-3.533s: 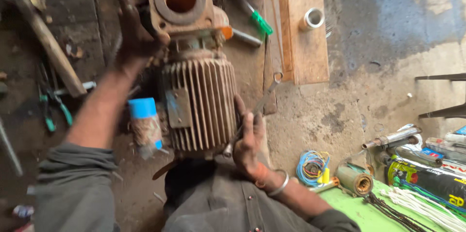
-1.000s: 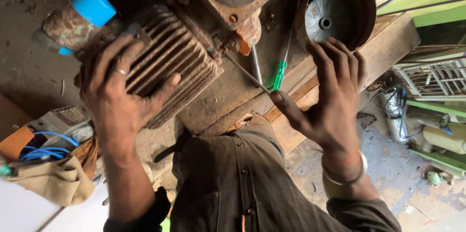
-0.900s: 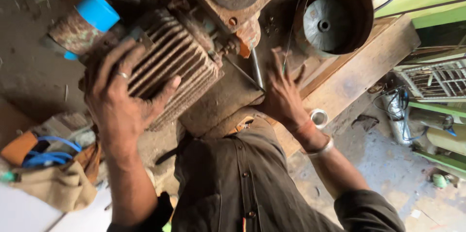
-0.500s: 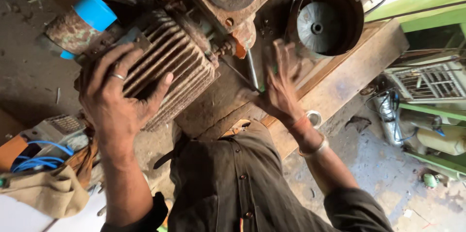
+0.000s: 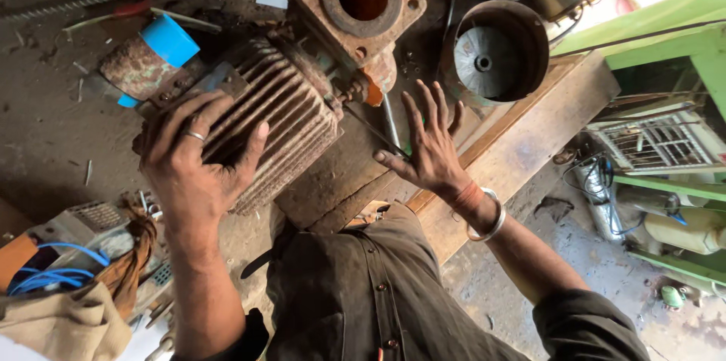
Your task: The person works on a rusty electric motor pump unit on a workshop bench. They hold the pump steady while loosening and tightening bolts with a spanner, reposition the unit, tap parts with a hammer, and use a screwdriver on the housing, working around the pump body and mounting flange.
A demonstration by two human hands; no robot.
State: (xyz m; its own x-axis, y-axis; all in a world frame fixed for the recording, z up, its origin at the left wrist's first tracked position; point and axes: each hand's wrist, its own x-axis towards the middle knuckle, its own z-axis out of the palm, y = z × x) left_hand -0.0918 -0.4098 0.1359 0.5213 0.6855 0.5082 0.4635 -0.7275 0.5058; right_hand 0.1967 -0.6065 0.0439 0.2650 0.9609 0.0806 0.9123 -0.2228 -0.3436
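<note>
Resting spread-fingered on the finned motor [image 5: 283, 123], left hand [image 5: 198, 157]; right hand [image 5: 429, 145] splayed beside it.

Right hand [image 5: 429, 148] lifted off wooden plank [image 5: 529, 134], fingers now spread, hovering open.

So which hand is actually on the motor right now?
The left hand, the one with the ring: its palm lies flat on the finned motor. The right hand, with the bangle, is spread open beside it over the wooden plank.
</note>
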